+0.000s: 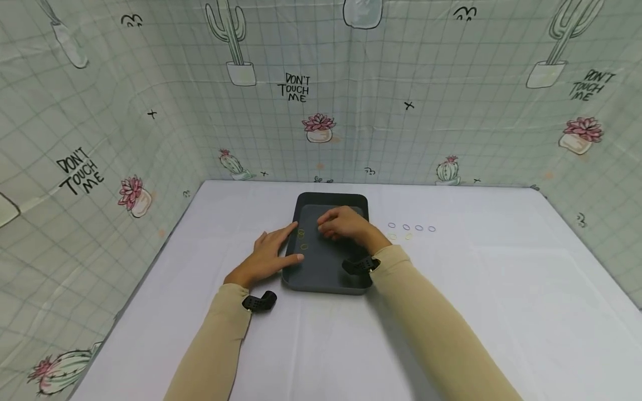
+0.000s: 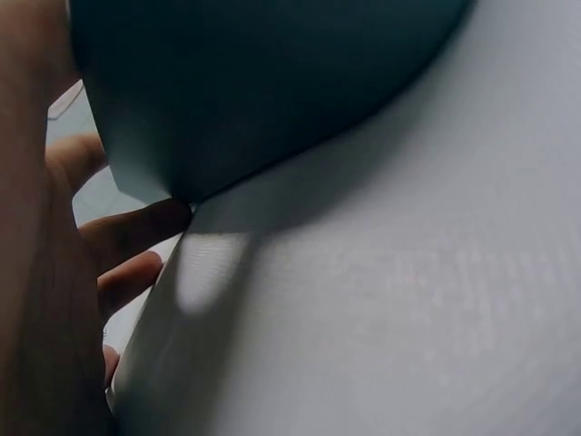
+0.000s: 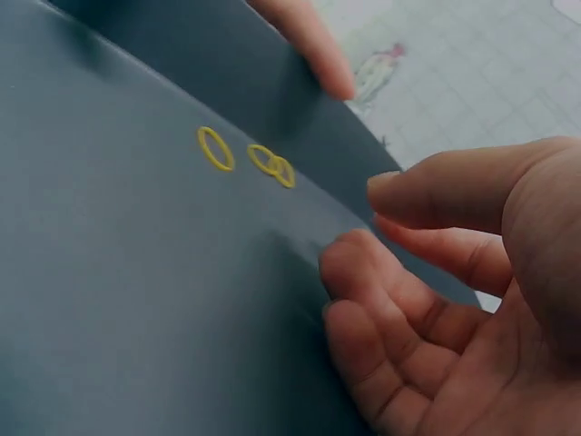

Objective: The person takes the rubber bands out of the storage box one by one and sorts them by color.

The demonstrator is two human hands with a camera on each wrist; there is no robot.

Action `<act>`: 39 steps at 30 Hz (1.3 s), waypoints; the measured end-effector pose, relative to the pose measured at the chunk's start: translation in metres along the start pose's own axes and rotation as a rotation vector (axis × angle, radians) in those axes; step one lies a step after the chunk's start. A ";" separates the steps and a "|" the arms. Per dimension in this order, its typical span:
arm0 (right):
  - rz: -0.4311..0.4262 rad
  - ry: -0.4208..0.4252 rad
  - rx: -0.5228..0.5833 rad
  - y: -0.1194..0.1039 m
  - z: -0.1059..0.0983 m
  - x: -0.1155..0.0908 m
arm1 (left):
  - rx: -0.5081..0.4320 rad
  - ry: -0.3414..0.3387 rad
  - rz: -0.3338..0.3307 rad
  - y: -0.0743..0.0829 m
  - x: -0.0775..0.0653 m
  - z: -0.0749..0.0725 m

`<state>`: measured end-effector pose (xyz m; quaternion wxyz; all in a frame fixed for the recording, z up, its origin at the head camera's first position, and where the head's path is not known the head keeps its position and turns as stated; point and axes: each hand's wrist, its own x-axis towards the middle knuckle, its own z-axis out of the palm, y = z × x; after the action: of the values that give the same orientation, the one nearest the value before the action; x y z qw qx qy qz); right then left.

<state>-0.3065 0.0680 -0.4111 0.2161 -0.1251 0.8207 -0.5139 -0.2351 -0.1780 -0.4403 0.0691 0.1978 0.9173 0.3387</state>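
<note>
A dark grey rectangular tray (image 1: pixel 331 284) lies on the table in the head view. My left hand (image 1: pixel 266 253) rests along its left side with fingers spread; the left wrist view shows fingertips against the tray's outer wall (image 2: pixel 272 82). Over the middle of the tray is my right hand (image 1: pixel 343 223), its fingers loosely bent. The right wrist view shows a gap between thumb (image 3: pixel 445 189) and bent fingers, with nothing visible in it. Along the tray's left wall lie a single yellow rubber band (image 3: pixel 216 148) and two overlapping yellow rubber bands (image 3: pixel 271 165).
Right of the tray, several thin purple bands (image 1: pixel 406 227) lie in a row on the white tablecloth (image 1: pixel 501 278). Below that row are two yellow bands (image 1: pixel 408 236). A patterned cloth (image 1: pixel 376 83) hangs behind and beside the table.
</note>
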 end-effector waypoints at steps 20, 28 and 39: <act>-0.207 -0.031 -0.498 -0.004 0.029 0.009 | 0.019 0.014 0.025 0.001 0.001 0.001; -0.224 -0.013 -0.524 -0.004 0.036 0.008 | 0.013 0.021 0.027 -0.001 -0.002 0.002; -0.250 -0.019 -0.517 -0.004 0.032 0.009 | 0.024 0.035 0.039 -0.002 0.000 0.000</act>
<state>-0.2984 0.0369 -0.4217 0.1197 -0.2811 0.9006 -0.3091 -0.2354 -0.1790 -0.4416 0.0439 0.2107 0.9183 0.3322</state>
